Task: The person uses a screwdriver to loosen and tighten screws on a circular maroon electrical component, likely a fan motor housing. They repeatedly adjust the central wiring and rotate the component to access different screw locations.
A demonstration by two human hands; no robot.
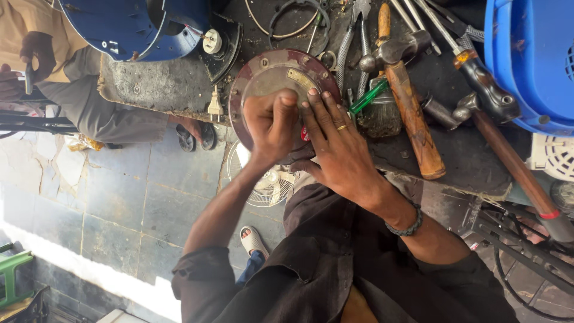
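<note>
Hands meet over a round, rust-red metal plate (272,75) lying at the near edge of the dark workbench (466,161), just above the middle of the frame. The left hand (272,125) comes up from the lower centre with its forearm bare, curled into a loose fist on the plate's lower half, fingers bent under; whether it pinches something small beneath them cannot be told. The right hand (338,146) enters from the lower right, wrist wearing a braided dark bracelet (408,226), and lies flat and spread, fingertips pressing the plate's right rim, a ring on one finger; it grips nothing, only bears down.

To the right of the plate the bench is crowded: a green-handled screwdriver (368,97) just beside the right fingertips, a worn brush (381,116), a hammer with a wooden handle (412,113) slanting toward the bench edge, a second long-handled hammer (508,155) running to the lower right, and pliers (353,51) above. A blue plastic crate (529,60) fills the upper right corner. A blue rounded housing (134,27) sits at upper left, with another person's sleeve (78,101) beyond it. Below the bench edge, to the left, grey floor tiles (119,197) lie open, and a white fan grille (266,179) shows under the forearms
</note>
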